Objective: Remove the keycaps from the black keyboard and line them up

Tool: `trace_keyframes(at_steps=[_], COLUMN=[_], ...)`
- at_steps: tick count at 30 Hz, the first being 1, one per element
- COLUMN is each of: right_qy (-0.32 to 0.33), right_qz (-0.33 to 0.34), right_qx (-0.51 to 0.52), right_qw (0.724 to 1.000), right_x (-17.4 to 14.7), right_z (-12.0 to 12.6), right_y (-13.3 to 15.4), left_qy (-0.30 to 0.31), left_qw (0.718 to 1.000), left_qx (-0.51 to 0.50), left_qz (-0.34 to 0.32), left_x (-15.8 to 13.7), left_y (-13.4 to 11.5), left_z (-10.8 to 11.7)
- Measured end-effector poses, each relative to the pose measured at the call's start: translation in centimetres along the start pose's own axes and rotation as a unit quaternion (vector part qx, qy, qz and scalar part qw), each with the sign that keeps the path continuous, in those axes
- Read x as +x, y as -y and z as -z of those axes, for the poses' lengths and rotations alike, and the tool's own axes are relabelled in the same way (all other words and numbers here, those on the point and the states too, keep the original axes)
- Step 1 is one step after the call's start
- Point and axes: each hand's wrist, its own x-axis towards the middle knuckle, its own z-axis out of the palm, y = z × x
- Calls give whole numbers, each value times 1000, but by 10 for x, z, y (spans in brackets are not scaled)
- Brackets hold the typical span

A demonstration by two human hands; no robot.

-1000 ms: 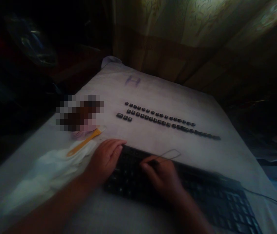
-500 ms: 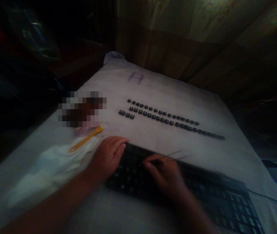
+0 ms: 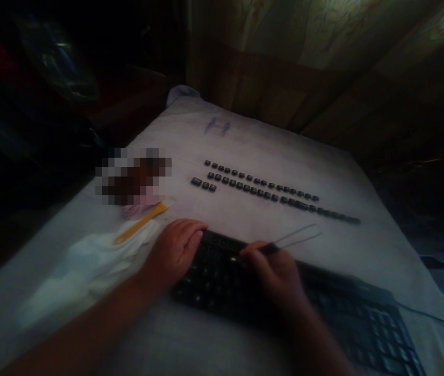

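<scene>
A black keyboard lies slantwise on the cloth-covered surface. My left hand is closed over its upper left corner, fingers together along the edge. My right hand pinches the dark handle of a wire keycap puller above the keyboard's upper left part; two thin wire prongs stick out behind the hand. A small light spot shows at the fingertips, too blurred to make out. Loose black keycaps lie in rows beyond the keyboard, with a wider keycap at the left of a short third row.
Left of the keyboard lies a brush with a yellow handle, beside a crumpled white cloth and a pink cloth. A pixelated patch covers something there. The keyboard's cable runs off right. A curtain hangs behind the light tablecloth.
My right hand has shifted a little to the right, and the puller's wire prongs now point farther up and right. My left hand stays on the keyboard's corner.
</scene>
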Motion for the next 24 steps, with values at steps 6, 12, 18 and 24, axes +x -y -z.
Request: trace_keyframes(at_steps=[6, 12, 18, 24], right_qy=[0, 11, 18, 40], right_qz=[-18, 21, 132, 197], right_qx=[7, -9, -22, -24], right_qw=[1000, 1000, 991, 979], right_x=[2, 3, 0, -5], right_z=[-2, 0, -8, -19], right_y=[2, 7, 19, 25], left_qy=[-8, 10, 33, 27], left_qw=[999, 989, 987, 987], left_qx=[13, -2, -19, -36], left_qz=[-35, -147, -159, -157], left_x=[-4, -10, -9, -10], left_y=[-3, -7, -9, -9], left_z=[2, 6, 8, 7])
